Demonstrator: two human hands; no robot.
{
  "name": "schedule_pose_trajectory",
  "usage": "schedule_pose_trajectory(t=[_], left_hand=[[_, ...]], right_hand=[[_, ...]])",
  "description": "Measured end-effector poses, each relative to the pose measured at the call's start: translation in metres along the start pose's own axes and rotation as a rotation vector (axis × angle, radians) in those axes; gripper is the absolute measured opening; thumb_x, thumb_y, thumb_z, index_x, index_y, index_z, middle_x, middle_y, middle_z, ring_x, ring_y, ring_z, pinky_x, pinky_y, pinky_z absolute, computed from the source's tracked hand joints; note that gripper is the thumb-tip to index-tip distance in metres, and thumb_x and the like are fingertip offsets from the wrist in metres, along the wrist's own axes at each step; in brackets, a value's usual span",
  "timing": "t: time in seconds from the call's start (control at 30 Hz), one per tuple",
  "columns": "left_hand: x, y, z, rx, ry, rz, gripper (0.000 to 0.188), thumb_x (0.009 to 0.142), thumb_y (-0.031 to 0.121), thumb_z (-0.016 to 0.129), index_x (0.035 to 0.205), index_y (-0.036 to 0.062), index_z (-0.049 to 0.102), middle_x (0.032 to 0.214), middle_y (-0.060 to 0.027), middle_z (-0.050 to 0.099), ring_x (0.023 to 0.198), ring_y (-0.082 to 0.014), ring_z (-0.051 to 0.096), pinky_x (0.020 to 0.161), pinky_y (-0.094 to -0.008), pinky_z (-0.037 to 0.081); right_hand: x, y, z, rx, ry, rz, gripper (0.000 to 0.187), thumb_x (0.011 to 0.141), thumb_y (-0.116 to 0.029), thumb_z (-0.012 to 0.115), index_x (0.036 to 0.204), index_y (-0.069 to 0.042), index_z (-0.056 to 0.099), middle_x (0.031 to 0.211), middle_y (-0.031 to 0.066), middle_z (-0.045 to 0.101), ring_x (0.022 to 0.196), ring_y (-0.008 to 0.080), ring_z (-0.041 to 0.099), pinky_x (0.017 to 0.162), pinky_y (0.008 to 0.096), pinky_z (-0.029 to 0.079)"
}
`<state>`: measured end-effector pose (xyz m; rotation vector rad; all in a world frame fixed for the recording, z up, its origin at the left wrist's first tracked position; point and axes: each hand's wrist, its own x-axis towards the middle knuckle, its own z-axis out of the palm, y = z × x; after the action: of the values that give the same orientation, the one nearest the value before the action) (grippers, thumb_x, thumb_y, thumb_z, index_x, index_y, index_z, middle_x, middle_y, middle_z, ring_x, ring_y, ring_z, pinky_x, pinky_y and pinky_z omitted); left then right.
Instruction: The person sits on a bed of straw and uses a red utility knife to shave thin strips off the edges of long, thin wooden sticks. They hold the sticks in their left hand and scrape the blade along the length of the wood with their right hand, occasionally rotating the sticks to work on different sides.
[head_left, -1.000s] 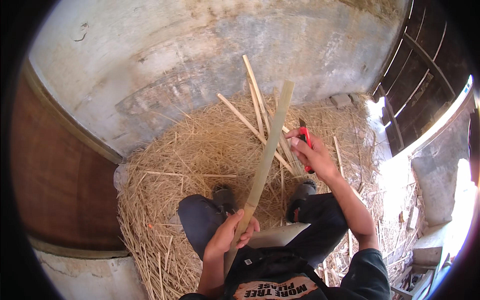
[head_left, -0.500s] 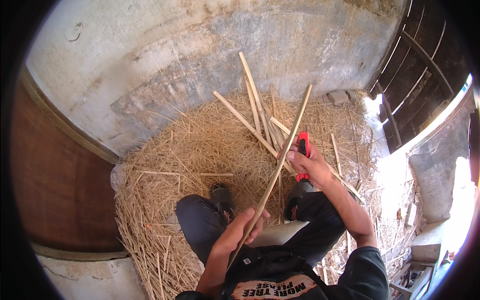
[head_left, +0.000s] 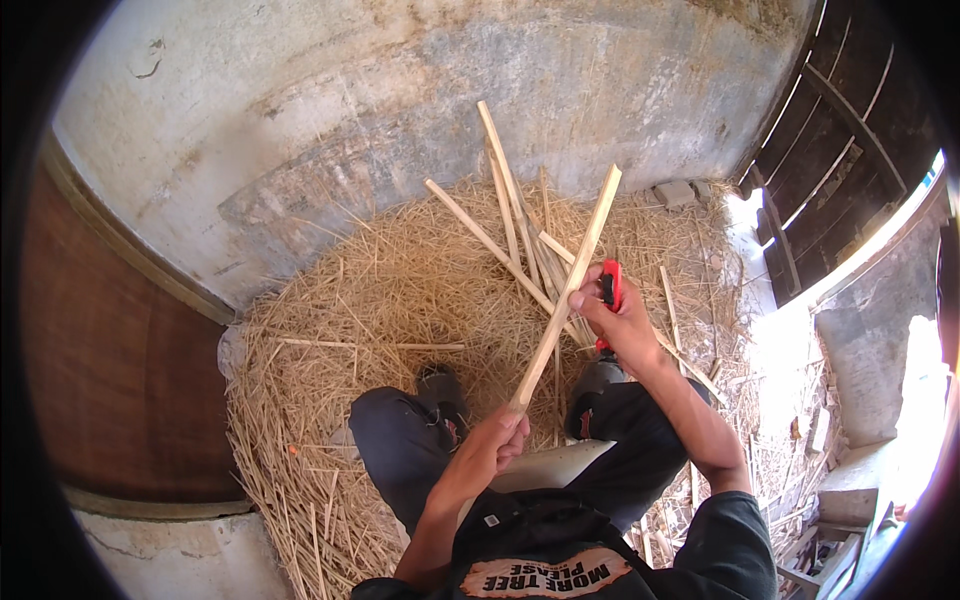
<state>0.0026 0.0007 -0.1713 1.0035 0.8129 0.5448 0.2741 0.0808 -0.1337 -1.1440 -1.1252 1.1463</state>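
A long pale wooden strip [head_left: 563, 310] slants across in front of me, its far end up toward the wall. My left hand [head_left: 490, 447] is closed around its near part, over my lap. At the strip's middle, my right hand [head_left: 618, 318] is closed, thumb on the strip, and also grips a red-and-black tool [head_left: 611, 284]. Most of that tool is covered by the fingers, and I cannot make out a blade. Beyond the hands lies a loose bundle of similar strips [head_left: 513, 212], some leaning toward the wall.
Straw-like shavings [head_left: 390, 280] cover the floor around my feet. A single strip [head_left: 370, 345] lies to the left. The stained wall [head_left: 400, 120] stands ahead, a brown panel [head_left: 130, 360] at left, dark wooden slats [head_left: 835, 130] at right. Bricks [head_left: 677, 194] sit by the wall.
The strip has turned, so a broader pale face shows. Its length below my left hand no longer shows clearly. The tool has tilted slightly, while my right hand stays near the same place.
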Motion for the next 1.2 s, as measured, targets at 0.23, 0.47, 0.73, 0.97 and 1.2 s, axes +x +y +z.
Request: schedule_pose_trajectory(t=[0.23,0.47,0.73,0.97,1.2], left_hand=[[0.000,-0.002,-0.005,0.300,0.220,0.134,0.042,0.120,0.037,0.037,0.102,0.0050,0.056,0.075,-0.0006,0.046,0.063,-0.0124,0.043,0.060,-0.0329,0.037],[0.003,0.019,0.000,0.560,0.412,0.304,0.045,0.121,0.041,0.037,0.103,0.0036,0.054,0.075,-0.0082,0.051,0.064,-0.0218,0.050,0.064,-0.0392,0.040],[0.004,0.027,0.012,0.610,0.449,0.257,0.040,0.121,0.038,0.039,0.110,0.0010,0.051,0.077,-0.0268,0.060,0.076,-0.0532,0.062,0.070,-0.0599,0.044],[0.006,0.028,0.019,0.737,0.522,0.264,0.035,0.120,0.034,0.041,0.113,0.0015,0.052,0.077,-0.0275,0.064,0.076,-0.0537,0.065,0.070,-0.0627,0.045],[0.008,0.025,0.021,0.820,0.570,0.262,0.032,0.120,0.032,0.043,0.114,0.0021,0.052,0.076,-0.0278,0.065,0.076,-0.0538,0.067,0.069,-0.0643,0.046]], right_hand=[[-0.014,-0.001,-0.011,-0.349,-0.002,-0.254,0.021,0.106,-0.016,0.068,0.121,-0.001,0.067,0.097,0.0109,0.074,0.075,0.0191,0.071,0.071,0.0339,0.055],[-0.035,-0.004,0.025,-0.845,-0.272,-0.666,0.025,0.100,-0.024,0.078,0.119,-0.009,0.075,0.090,0.0089,0.074,0.072,0.0285,0.076,0.063,0.0399,0.061],[-0.038,0.001,0.031,-0.926,-0.278,-0.708,0.027,0.100,-0.030,0.079,0.118,-0.010,0.077,0.090,0.0068,0.073,0.064,0.0290,0.073,0.056,0.0395,0.059],[-0.039,0.005,0.033,-0.973,-0.262,-0.738,0.027,0.101,-0.033,0.078,0.117,-0.011,0.078,0.088,0.0059,0.070,0.063,0.0285,0.072,0.056,0.0394,0.058],[-0.039,0.004,0.033,-1.014,-0.225,-0.746,0.028,0.099,-0.035,0.080,0.116,-0.013,0.079,0.084,0.0043,0.069,0.060,0.0263,0.071,0.054,0.0378,0.057]])
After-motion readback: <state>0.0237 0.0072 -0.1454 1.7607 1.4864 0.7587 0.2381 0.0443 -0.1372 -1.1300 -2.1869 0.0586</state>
